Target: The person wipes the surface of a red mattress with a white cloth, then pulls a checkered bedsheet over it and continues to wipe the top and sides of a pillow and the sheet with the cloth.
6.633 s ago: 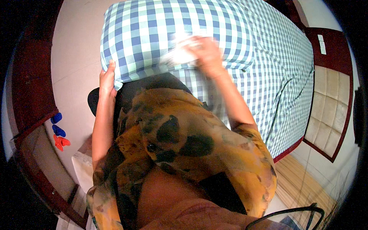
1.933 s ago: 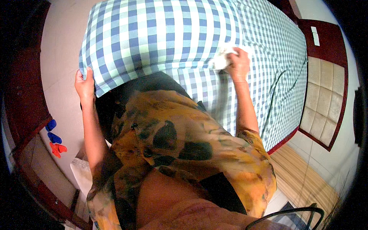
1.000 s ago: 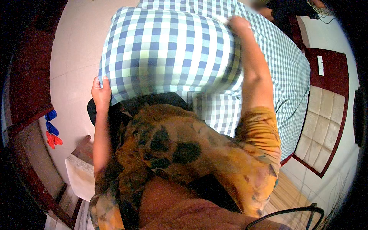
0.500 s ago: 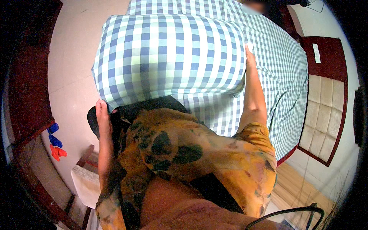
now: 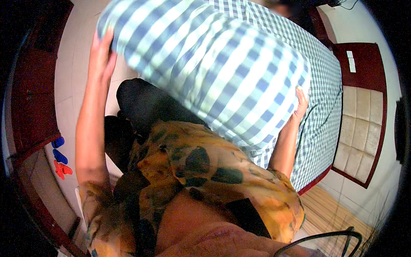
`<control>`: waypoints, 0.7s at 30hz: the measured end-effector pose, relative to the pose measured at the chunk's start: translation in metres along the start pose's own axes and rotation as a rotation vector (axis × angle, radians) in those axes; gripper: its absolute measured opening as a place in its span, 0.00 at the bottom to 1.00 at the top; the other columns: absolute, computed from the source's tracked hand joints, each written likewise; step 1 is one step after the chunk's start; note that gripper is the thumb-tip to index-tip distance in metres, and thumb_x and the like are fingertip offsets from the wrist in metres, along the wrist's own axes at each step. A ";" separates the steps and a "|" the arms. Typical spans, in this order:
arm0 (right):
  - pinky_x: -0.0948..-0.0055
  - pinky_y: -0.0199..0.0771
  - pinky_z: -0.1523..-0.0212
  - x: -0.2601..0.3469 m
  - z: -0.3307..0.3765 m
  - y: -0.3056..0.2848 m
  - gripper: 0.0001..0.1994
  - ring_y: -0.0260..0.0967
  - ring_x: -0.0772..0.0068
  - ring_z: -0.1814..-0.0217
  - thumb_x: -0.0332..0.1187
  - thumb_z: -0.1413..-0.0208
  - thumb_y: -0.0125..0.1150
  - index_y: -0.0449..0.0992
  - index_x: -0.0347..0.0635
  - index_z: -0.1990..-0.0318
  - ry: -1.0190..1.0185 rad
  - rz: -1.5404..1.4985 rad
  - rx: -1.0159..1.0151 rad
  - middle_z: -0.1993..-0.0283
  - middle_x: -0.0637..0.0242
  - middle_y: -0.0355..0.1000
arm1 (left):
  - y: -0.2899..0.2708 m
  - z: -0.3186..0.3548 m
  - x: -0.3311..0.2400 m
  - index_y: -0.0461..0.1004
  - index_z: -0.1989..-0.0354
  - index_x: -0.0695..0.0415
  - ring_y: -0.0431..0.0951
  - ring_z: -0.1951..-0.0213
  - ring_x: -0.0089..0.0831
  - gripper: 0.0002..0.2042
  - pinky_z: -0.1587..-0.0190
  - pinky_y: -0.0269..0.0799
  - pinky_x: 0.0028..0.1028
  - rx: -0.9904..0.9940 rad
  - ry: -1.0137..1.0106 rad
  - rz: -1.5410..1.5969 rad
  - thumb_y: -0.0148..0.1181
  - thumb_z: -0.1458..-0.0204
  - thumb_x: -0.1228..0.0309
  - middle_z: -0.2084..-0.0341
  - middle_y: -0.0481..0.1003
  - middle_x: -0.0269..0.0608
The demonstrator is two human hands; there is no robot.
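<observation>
A plump pillow (image 5: 214, 64) in a blue, green and white checked case is held up in front of me, tilted with its left end farther away than its right. My left hand (image 5: 104, 53) grips the left end, thumb and fingers closed around the cloth. At the lower right end, my right hand (image 5: 301, 102) is pressed against the side of the pillow, with part of its fingers hidden. Under and behind the pillow lies a bed with a matching checked sheet (image 5: 321, 85), partly covered from sight.
A dark red headboard (image 5: 364, 64) with pale padded panels stands at the right. Blue slippers (image 5: 61, 156) and red slippers (image 5: 63, 170) lie on the floor at the left, beside dark wooden furniture (image 5: 34, 98). A blurred person (image 5: 286, 8) is at the far edge of the bed.
The pillow has turned: its left end has gone up and away, its right end down toward me. My left hand has moved far forward; my right hand has come nearer and rightward.
</observation>
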State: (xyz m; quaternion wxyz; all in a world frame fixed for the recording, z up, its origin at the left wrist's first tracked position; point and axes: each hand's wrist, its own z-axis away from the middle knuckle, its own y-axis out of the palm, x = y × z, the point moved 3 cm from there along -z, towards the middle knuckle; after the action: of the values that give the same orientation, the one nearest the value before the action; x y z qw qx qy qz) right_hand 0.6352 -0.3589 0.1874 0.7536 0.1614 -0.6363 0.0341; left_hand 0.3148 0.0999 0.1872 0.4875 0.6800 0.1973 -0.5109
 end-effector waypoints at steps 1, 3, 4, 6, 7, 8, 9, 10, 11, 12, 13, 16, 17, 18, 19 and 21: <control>0.66 0.73 0.57 -0.003 0.006 -0.002 0.18 0.72 0.62 0.61 0.35 0.50 0.59 0.71 0.33 0.53 0.046 -0.110 -0.055 0.60 0.58 0.73 | 0.002 -0.030 0.000 0.62 0.43 0.59 0.69 0.47 0.33 0.23 0.44 0.65 0.32 0.114 0.033 0.081 0.58 0.46 0.66 0.47 0.67 0.42; 0.58 0.67 0.46 -0.016 0.043 0.016 0.24 0.67 0.53 0.47 0.40 0.44 0.52 0.64 0.32 0.45 0.123 -0.345 -0.167 0.47 0.52 0.67 | 0.025 -0.046 -0.014 0.59 0.42 0.59 0.66 0.45 0.33 0.24 0.44 0.62 0.31 0.239 0.145 0.062 0.57 0.45 0.65 0.45 0.64 0.43; 0.58 0.67 0.45 -0.021 0.061 0.029 0.23 0.65 0.55 0.46 0.40 0.44 0.51 0.64 0.32 0.45 0.107 -0.328 -0.279 0.47 0.55 0.68 | 0.063 -0.036 -0.025 0.54 0.39 0.59 0.63 0.42 0.34 0.28 0.42 0.59 0.31 0.253 0.227 -0.027 0.57 0.45 0.64 0.42 0.61 0.46; 0.59 0.67 0.46 -0.057 0.081 0.043 0.21 0.66 0.58 0.48 0.35 0.44 0.53 0.65 0.33 0.46 0.187 -0.334 -0.295 0.50 0.57 0.68 | 0.083 -0.025 -0.025 0.55 0.41 0.59 0.64 0.43 0.33 0.27 0.43 0.59 0.31 0.242 0.276 -0.168 0.57 0.45 0.63 0.43 0.62 0.45; 0.60 0.67 0.46 -0.089 0.087 0.042 0.20 0.66 0.59 0.49 0.33 0.45 0.54 0.65 0.33 0.46 0.249 -0.321 -0.214 0.50 0.58 0.68 | 0.076 -0.018 -0.007 0.61 0.45 0.59 0.68 0.47 0.31 0.22 0.45 0.63 0.31 0.220 0.234 -0.216 0.57 0.45 0.63 0.47 0.66 0.42; 0.62 0.67 0.46 -0.115 0.097 0.055 0.19 0.67 0.60 0.49 0.31 0.46 0.57 0.65 0.33 0.48 0.409 -0.262 -0.182 0.50 0.58 0.68 | 0.063 -0.010 0.010 0.68 0.50 0.59 0.72 0.51 0.29 0.18 0.47 0.66 0.30 0.182 0.190 -0.269 0.57 0.45 0.63 0.52 0.71 0.39; 0.63 0.68 0.46 -0.127 0.109 0.078 0.19 0.68 0.61 0.50 0.32 0.45 0.57 0.66 0.32 0.49 0.518 -0.143 -0.059 0.51 0.57 0.69 | 0.046 -0.005 0.031 0.70 0.52 0.59 0.72 0.53 0.27 0.16 0.49 0.66 0.30 0.131 0.036 -0.271 0.56 0.45 0.63 0.55 0.73 0.38; 0.64 0.73 0.54 -0.162 0.115 0.079 0.12 0.72 0.62 0.61 0.33 0.48 0.62 0.73 0.37 0.59 0.632 -0.237 0.044 0.63 0.60 0.74 | 0.030 0.005 0.049 0.70 0.53 0.58 0.73 0.53 0.27 0.15 0.49 0.66 0.30 0.089 -0.088 -0.309 0.56 0.45 0.63 0.55 0.73 0.38; 0.64 0.73 0.56 -0.168 0.129 0.093 0.13 0.72 0.62 0.59 0.33 0.48 0.62 0.72 0.35 0.57 0.771 -0.258 0.097 0.60 0.59 0.74 | 0.016 0.016 0.065 0.70 0.53 0.58 0.73 0.53 0.27 0.15 0.49 0.66 0.30 0.052 -0.208 -0.350 0.55 0.45 0.64 0.56 0.74 0.38; 0.64 0.74 0.56 -0.165 0.143 0.103 0.15 0.73 0.62 0.58 0.33 0.47 0.60 0.71 0.34 0.55 0.822 -0.286 0.142 0.60 0.58 0.74 | 0.000 0.026 0.080 0.70 0.53 0.58 0.73 0.53 0.28 0.14 0.50 0.66 0.30 0.011 -0.327 -0.390 0.55 0.45 0.64 0.56 0.74 0.38; 0.64 0.75 0.56 -0.157 0.149 0.109 0.14 0.73 0.62 0.58 0.32 0.46 0.60 0.71 0.34 0.55 0.790 -0.229 0.157 0.60 0.58 0.74 | -0.018 0.037 0.091 0.69 0.53 0.58 0.73 0.53 0.28 0.14 0.51 0.67 0.28 -0.013 -0.363 -0.463 0.55 0.44 0.64 0.58 0.74 0.38; 0.64 0.76 0.56 -0.152 0.139 0.104 0.14 0.74 0.63 0.60 0.32 0.45 0.58 0.70 0.35 0.55 0.682 -0.044 0.207 0.59 0.58 0.74 | -0.049 0.064 0.119 0.66 0.52 0.61 0.73 0.53 0.31 0.15 0.50 0.69 0.31 0.005 -0.555 -0.435 0.53 0.43 0.64 0.59 0.74 0.41; 0.65 0.76 0.57 -0.154 0.134 0.100 0.13 0.74 0.64 0.61 0.32 0.45 0.58 0.70 0.35 0.55 0.697 -0.075 0.235 0.59 0.58 0.74 | -0.047 0.079 0.124 0.66 0.52 0.62 0.73 0.53 0.32 0.16 0.48 0.69 0.32 0.027 -0.633 -0.345 0.53 0.43 0.64 0.58 0.73 0.42; 0.65 0.75 0.57 -0.153 0.132 0.096 0.13 0.74 0.65 0.60 0.32 0.45 0.58 0.70 0.35 0.55 0.701 -0.054 0.238 0.59 0.58 0.74 | -0.044 0.093 0.132 0.65 0.51 0.62 0.73 0.53 0.33 0.17 0.47 0.68 0.34 0.050 -0.709 -0.254 0.53 0.43 0.64 0.58 0.73 0.43; 0.65 0.75 0.56 -0.159 0.129 0.090 0.13 0.73 0.65 0.59 0.32 0.45 0.58 0.70 0.35 0.55 0.677 -0.006 0.231 0.59 0.58 0.74 | -0.040 0.103 0.144 0.63 0.50 0.64 0.73 0.52 0.37 0.19 0.44 0.66 0.38 0.020 -0.783 -0.130 0.54 0.44 0.63 0.57 0.72 0.47; 0.65 0.74 0.55 -0.170 0.131 0.083 0.14 0.73 0.65 0.57 0.32 0.45 0.57 0.70 0.34 0.54 0.675 0.009 0.193 0.58 0.58 0.73 | -0.014 0.116 0.151 0.55 0.43 0.66 0.64 0.43 0.44 0.31 0.40 0.59 0.39 0.050 -0.781 -0.110 0.56 0.46 0.56 0.47 0.63 0.56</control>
State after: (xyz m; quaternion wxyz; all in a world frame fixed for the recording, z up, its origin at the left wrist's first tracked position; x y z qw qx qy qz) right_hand 0.4580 -0.2917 0.0568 0.9027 0.2088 -0.3457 0.1487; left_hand 0.3059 -0.0289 0.0462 0.4809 0.4346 0.0206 -0.7612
